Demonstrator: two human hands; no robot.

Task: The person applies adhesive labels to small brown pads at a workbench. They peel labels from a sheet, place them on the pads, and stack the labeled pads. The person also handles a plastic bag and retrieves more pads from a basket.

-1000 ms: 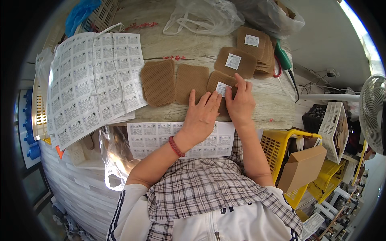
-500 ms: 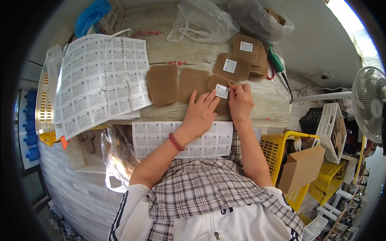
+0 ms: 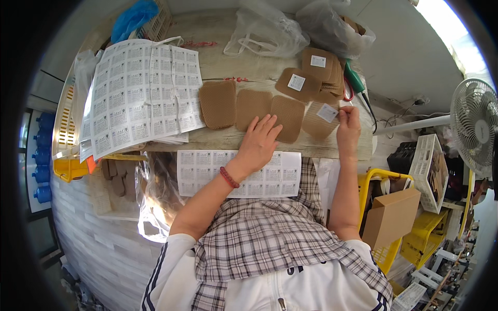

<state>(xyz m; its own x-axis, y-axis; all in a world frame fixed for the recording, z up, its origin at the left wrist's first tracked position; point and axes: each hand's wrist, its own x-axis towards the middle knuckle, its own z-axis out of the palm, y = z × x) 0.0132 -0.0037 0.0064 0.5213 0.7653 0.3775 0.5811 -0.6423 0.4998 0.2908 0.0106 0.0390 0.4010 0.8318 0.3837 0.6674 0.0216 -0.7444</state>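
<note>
Your left hand [image 3: 259, 142] lies flat and open on the wooden table [image 3: 249, 62], fingers spread, its fingertips resting on the lower edge of a bare brown pad [image 3: 288, 118]; it grips nothing. A red band circles that wrist. Your right hand [image 3: 348, 127] is closed in a pinch at the right edge of a labelled pad [image 3: 320, 120], thumb and fingers pressed on its corner near the small white label [image 3: 327, 112], at the table's right end.

Two more bare pads [image 3: 218, 103] lie in a row just left of the one under your left hand, edges nearly touching. Beyond your right hand a stack of labelled pads [image 3: 311, 78] fans out, with green-handled scissors [image 3: 355, 83] just beside it. A label sheet [image 3: 236, 173] lies across your lap between your forearms, touching the table edge. Larger label sheets [image 3: 140, 96] cover the table's left side. Clear plastic bags [image 3: 270, 33] sit at the far edge. A white fan [image 3: 474, 127] stands well to your right, above a cardboard box [image 3: 391, 217] in a yellow crate.
</note>
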